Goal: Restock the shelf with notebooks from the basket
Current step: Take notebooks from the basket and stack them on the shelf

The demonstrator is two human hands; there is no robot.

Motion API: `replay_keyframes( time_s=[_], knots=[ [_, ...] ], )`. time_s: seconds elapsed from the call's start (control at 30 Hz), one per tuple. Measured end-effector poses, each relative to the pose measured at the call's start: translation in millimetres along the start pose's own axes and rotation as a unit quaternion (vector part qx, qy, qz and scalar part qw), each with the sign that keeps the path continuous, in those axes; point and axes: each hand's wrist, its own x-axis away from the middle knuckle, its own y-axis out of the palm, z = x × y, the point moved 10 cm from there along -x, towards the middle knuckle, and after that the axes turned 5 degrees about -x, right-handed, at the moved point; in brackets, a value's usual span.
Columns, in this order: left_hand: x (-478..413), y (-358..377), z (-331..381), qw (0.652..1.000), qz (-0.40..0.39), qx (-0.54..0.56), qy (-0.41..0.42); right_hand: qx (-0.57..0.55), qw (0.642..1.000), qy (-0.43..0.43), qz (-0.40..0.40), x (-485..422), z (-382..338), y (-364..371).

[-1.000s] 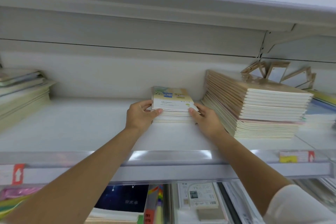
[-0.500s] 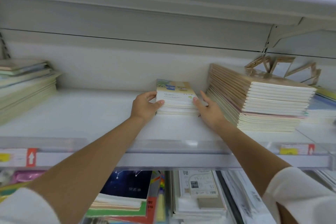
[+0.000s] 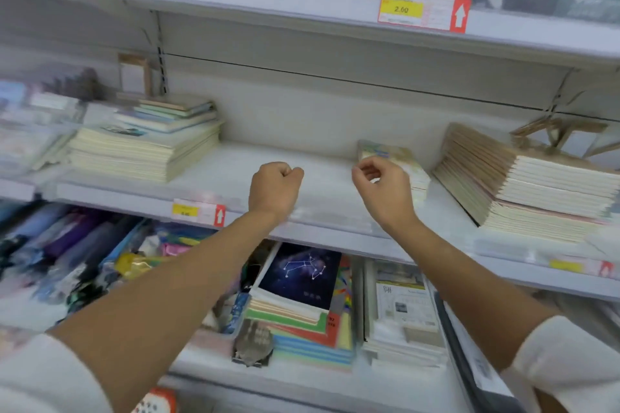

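A small stack of notebooks [image 3: 411, 166] with pale yellow and green covers lies on the white middle shelf [image 3: 322, 184], partly hidden behind my right hand. My right hand [image 3: 380, 191] hovers just in front of that stack, fingers loosely curled, holding nothing. My left hand [image 3: 275, 189] is closed in a fist over the bare shelf, well left of the stack and apart from it. No basket is in view.
A tall pile of brown-covered notebooks [image 3: 523, 184] leans at the right. A mixed stack of notebooks [image 3: 147, 144] lies at the left. The lower shelf holds a constellation-cover notebook pile [image 3: 298, 282] and boxed stationery [image 3: 402, 308]. Price tags [image 3: 424, 12] line the shelf edges.
Both hands have let go of the small notebook stack and pulled back toward me. The view has swung left and back, showing more of the shelves.
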Motion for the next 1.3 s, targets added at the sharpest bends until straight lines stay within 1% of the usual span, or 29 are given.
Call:
replay_keyframes(
  time_s=[0.1,0.2,0.27,0.37,0.47,0.63,0.67,0.73,0.77,0.87,0.93,1.03,1.1,1.2,1.3],
  knots=[
    [19,-54,-38,0.998,0.026,0.026,-0.042,-0.019,0.999,-0.002,-0.045,26,-30,44],
    [46,-107,-84,0.996,0.032,0.017,-0.081,-0.046,0.994,-0.006,-0.101,64,-55,95],
    [69,-148,-120,0.991,0.05,-0.003,-0.123,-0.056,0.988,0.004,-0.142,93,-65,135],
    [106,-206,-175,0.977,0.09,-0.018,-0.191,-0.07,0.975,0.027,-0.21,139,-74,195],
    [148,-251,-227,0.956,0.118,-0.039,-0.265,-0.075,0.953,0.061,-0.288,187,-72,263],
    [216,-293,-302,0.924,0.146,-0.05,-0.35,-0.077,0.9,0.117,-0.413,288,-54,357],
    [231,-298,-318,0.916,0.151,-0.046,-0.368,-0.078,0.882,0.133,-0.444,311,-50,371],
    [262,-306,-346,0.9,0.16,-0.043,-0.403,-0.069,0.836,0.165,-0.519,357,-40,396],
    [277,-309,-358,0.893,0.16,-0.044,-0.418,-0.049,0.813,0.167,-0.556,378,-36,405],
    [323,-317,-391,0.866,0.168,-0.042,-0.469,0.054,0.759,0.109,-0.639,421,-26,424],
    [354,-322,-412,0.844,0.171,-0.044,-0.507,0.093,0.735,0.093,-0.665,439,-19,432],
    [394,-328,-441,0.809,0.177,-0.027,-0.56,0.128,0.715,0.089,-0.681,456,-10,443],
    [411,-329,-455,0.794,0.177,-0.001,-0.582,0.138,0.712,0.084,-0.683,463,-8,450],
    [416,-320,-464,0.781,0.187,0.06,-0.593,0.137,0.702,0.084,-0.694,474,-7,459],
    [412,-297,-468,0.759,0.169,0.12,-0.617,0.126,0.692,0.084,-0.706,486,-5,470]
  ],
)
